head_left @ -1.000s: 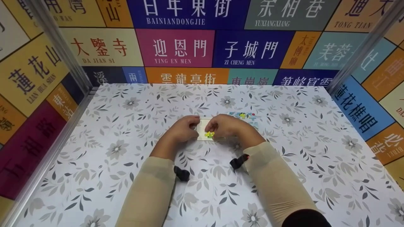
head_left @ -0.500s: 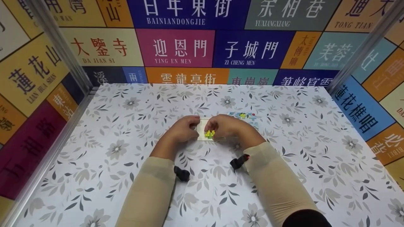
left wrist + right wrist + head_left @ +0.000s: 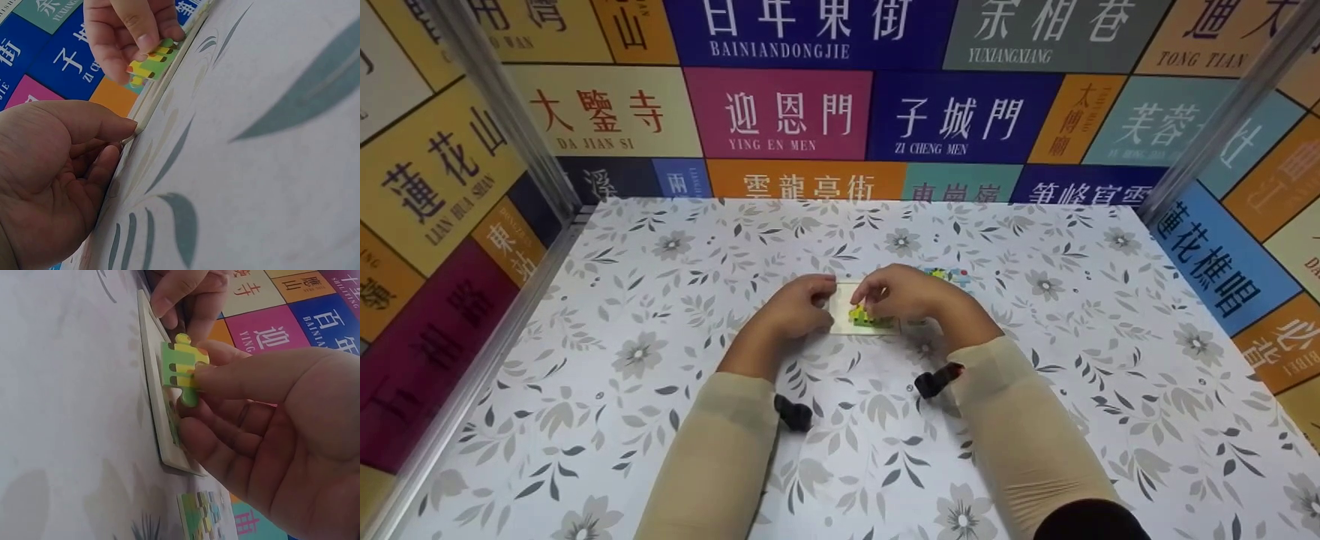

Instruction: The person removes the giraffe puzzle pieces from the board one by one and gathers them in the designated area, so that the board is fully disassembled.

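Note:
A green and yellow jigsaw puzzle piece [image 3: 183,365] is pinched between thumb and fingers of my right hand [image 3: 907,296]. In the right wrist view it is tilted up over a shallow cream puzzle tray [image 3: 147,349]. Another greenish piece [image 3: 172,419] lies in the tray, partly behind my fingers. On the tray's left end, my left hand [image 3: 799,307] grips the edge between thumb and curled fingers, as the left wrist view [image 3: 56,163] shows from close by. My right hand hides much of the tray in the head view.
Beyond my right hand lie more joined or grouped puzzle pieces [image 3: 952,274], mostly blue, partly covered by that hand. A floral-patterned cloth [image 3: 660,450] covers the table. Panels with colourful printed signs [image 3: 780,112] enclose the back and sides.
My right hand has shifted slightly right and tilted the puzzle piece. More green now shows along the tray's lower edge, while the hand covers more of the blue pieces. The left hand stays put.

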A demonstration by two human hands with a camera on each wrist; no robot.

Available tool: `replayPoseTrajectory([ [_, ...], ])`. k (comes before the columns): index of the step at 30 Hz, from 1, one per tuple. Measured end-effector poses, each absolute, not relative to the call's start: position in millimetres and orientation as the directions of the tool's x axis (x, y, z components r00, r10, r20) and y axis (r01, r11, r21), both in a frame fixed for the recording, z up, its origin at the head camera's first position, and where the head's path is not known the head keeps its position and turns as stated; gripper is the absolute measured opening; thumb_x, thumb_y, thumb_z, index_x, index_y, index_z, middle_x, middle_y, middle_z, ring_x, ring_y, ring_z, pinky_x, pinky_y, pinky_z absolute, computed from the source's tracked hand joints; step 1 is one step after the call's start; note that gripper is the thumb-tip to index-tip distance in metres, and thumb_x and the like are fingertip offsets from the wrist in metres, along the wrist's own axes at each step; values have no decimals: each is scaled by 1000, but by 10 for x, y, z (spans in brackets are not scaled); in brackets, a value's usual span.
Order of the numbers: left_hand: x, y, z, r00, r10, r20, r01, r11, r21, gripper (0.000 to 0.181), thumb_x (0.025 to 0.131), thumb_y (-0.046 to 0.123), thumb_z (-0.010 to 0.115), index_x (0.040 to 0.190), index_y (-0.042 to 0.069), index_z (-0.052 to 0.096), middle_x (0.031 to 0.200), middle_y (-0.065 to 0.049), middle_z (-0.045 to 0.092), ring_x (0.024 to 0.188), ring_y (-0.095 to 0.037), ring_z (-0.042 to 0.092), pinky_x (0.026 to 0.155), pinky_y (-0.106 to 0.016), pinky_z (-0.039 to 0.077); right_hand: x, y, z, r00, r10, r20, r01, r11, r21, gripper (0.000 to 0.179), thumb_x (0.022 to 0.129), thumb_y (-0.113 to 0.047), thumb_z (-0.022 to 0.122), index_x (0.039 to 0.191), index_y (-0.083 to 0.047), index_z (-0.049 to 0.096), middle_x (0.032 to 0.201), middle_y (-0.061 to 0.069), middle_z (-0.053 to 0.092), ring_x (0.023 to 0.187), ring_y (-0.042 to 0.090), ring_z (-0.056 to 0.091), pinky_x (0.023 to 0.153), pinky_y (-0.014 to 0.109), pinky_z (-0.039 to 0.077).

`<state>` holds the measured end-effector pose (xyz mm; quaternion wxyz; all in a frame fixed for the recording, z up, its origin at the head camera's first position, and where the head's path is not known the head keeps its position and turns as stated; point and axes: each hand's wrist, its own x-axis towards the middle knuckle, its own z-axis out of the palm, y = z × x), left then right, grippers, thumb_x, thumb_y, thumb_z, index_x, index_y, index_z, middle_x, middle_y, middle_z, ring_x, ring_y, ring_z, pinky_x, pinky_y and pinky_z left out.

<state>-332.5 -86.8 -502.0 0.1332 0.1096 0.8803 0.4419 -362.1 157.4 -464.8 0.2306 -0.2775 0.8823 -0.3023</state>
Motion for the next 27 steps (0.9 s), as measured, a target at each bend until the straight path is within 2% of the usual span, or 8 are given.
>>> replayPoseTrajectory([
  [5, -3336, -863, -5038, -942, 305, -142, 70, 589, 805, 63, 84, 5, 72, 146, 6, 65, 163, -1, 52, 136, -21, 52, 121, -38, 41, -3638, 1673, -4580, -766, -602, -224, -291, 636, -714, 29, 99, -12, 73, 127, -9, 75, 107, 8, 78, 97, 17, 71, 86, 32, 57],
  [10, -3342, -842, -5031, -941, 310, -132, 76, 576, 814, 62, 83, 3, 72, 145, 5, 66, 158, -3, 56, 129, -22, 53, 117, -37, 42, -3616, 1850, -4435, -811, -528, -250, -196, 649, -735, 35, 96, -9, 74, 131, -8, 73, 106, 7, 78, 89, 16, 67, 79, 34, 56],
  [18, -3341, -836, -5039, -947, 278, -158, 29, 565, 825, 68, 84, 1, 73, 150, 7, 62, 151, -5, 59, 126, -21, 54, 114, -36, 44, -3645, 2248, -4441, -826, -480, -295, -127, 669, -732, 40, 96, -9, 75, 135, -6, 70, 106, 7, 76, 93, 16, 71, 83, 33, 59],
  [27, -3335, -857, -5038, -943, 280, -177, 22, 585, 811, 64, 86, 2, 72, 149, 9, 63, 165, 2, 50, 135, -20, 52, 120, -37, 41, -3650, 2542, -4492, -837, -452, -310, -115, 698, -707, 41, 97, -11, 75, 137, -6, 69, 111, 13, 79, 91, 16, 72, 82, 32, 58],
])
